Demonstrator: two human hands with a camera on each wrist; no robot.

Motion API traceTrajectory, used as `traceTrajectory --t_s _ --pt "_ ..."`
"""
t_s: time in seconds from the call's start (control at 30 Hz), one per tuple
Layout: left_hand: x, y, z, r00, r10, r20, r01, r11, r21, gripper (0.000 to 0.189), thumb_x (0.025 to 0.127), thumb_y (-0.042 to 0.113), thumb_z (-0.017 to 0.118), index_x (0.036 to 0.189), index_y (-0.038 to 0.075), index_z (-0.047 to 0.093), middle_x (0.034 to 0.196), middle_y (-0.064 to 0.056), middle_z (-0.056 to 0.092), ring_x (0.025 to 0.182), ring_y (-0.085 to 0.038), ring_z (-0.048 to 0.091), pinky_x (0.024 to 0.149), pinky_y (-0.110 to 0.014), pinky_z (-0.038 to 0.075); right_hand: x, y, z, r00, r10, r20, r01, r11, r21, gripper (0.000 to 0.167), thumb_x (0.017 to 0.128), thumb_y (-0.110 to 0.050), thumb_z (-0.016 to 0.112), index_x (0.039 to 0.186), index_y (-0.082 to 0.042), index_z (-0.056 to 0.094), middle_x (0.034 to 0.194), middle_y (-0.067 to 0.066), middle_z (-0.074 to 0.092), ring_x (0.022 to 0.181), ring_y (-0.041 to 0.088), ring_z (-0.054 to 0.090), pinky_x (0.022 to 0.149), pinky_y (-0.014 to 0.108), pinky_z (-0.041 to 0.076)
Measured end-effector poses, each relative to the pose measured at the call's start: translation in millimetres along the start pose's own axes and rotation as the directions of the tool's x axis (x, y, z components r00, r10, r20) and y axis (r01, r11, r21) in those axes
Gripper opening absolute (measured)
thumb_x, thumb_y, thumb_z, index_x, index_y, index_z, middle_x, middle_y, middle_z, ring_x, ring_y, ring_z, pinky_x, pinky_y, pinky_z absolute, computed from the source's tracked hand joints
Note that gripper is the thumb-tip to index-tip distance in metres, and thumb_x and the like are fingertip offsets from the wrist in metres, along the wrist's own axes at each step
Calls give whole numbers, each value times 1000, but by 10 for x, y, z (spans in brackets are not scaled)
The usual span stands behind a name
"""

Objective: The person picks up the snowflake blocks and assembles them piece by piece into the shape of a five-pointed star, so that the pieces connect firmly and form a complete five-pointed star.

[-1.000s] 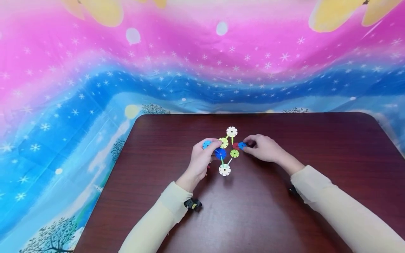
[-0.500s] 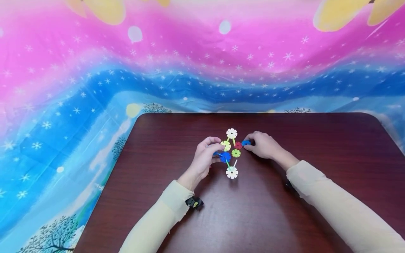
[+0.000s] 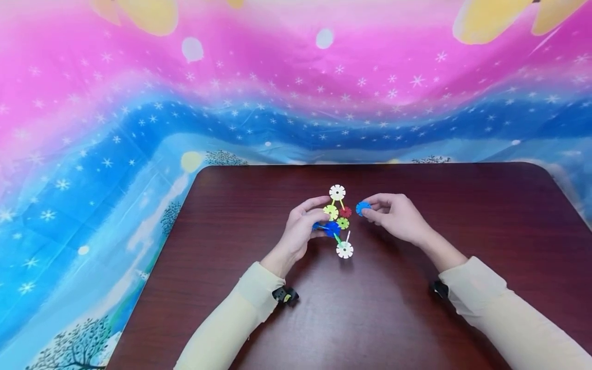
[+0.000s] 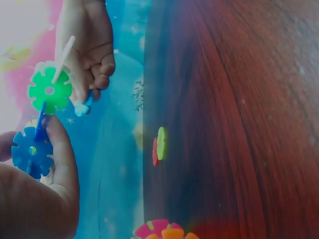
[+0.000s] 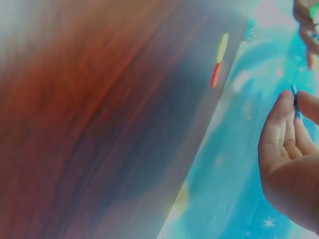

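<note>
Above the middle of the bench (image 3: 393, 313), my left hand (image 3: 297, 231) is clamped on the slotted-disc assembly (image 3: 332, 228); whether the assembly also touches the surface, I cannot tell. My right hand (image 3: 399, 218) pinches one blue disc (image 3: 363, 207) between thumb and fingers, just beside the assembly and apart from it. I judge the step in hand to be presenting this disc for a slot-to-slot joint. Hold it by one edge only, so that the slots facing the assembly remain free. Set the discs crosswise, align slot with slot, and press straight in; twisting is likely to loosen neighbouring joints. Brace the assembly close to the joint being worked. Count, loose in the right hand: one. Count, on the bench: two, one red disc (image 4: 155, 152) and one lime disc (image 4: 161, 143), side by side. Count, assembly, face-on in the head view: four, namely the far white disc (image 3: 337, 192), the near white disc (image 3: 344, 250), one pale yellow disc (image 3: 330, 212) and one dark blue disc (image 3: 331, 229). Edge-on, I count two yellow discs (image 3: 342, 204), one green disc (image 4: 49, 102), one edge-on white disc (image 4: 63, 58) and one light blue disc (image 3: 316, 226). One pink disc (image 4: 149, 227) and one orange disc (image 4: 172, 234) are cropped in the left wrist view; I cannot tell whether they belong to the assembly.
</note>
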State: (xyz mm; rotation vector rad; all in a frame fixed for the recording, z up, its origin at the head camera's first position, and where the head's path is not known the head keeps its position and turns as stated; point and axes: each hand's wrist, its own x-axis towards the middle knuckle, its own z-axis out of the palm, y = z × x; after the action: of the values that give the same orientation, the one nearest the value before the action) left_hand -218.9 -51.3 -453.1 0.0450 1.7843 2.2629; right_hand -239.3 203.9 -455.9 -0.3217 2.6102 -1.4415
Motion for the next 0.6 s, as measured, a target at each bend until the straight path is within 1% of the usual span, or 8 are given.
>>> traceTrajectory --t_s 0.1,0.27,0.33,0.43,0.6 --pt "0 -2 38 1000 -3 8 3 1000 -12 44 92 4 67 135 5 66 93 0 74 70 -12 65 64 -29 59 -82 -67 26 1000 9 -1 -9 996 90 27 97 -21 76 118 -4 72 103 21 73 89 39 73 79 48 61" --pt "-9 1 85 1000 -9 21 9 1000 -7 46 92 3 66 138 5 64 99 -3 74 73 -12 67 66 -29 60 -178 -194 72 999 35 -24 -30 978 206 29 97 -18 76 119 0 70 101 17 76 92 42 73 80 43 62" --pt "-16 6 98 1000 -9 25 9 1000 -2 46 93 3 66 138 6 64 104 -6 73 76 -13 68 68 -30 61 -208 -236 94 998 46 -35 -36 972 232 29 97 -20 77 119 -1 71 100 15 77 92 41 73 79 42 62" --pt "-27 13 125 999 -10 35 10 1000 2 47 93 3 66 140 6 62 107 -8 72 78 -14 68 70 -30 61 -239 -278 127 997 52 -51 -37 965 260 32 96 -21 78 118 0 71 102 17 77 92 38 74 80 42 62" --pt "-32 10 176 998 -13 61 13 1000 1 52 93 2 66 144 3 56 106 -7 69 77 -13 68 72 -30 61 -269 -317 166 993 81 -86 -54 957 286 36 96 -24 78 119 2 70 102 14 77 92 34 76 80 37 62"
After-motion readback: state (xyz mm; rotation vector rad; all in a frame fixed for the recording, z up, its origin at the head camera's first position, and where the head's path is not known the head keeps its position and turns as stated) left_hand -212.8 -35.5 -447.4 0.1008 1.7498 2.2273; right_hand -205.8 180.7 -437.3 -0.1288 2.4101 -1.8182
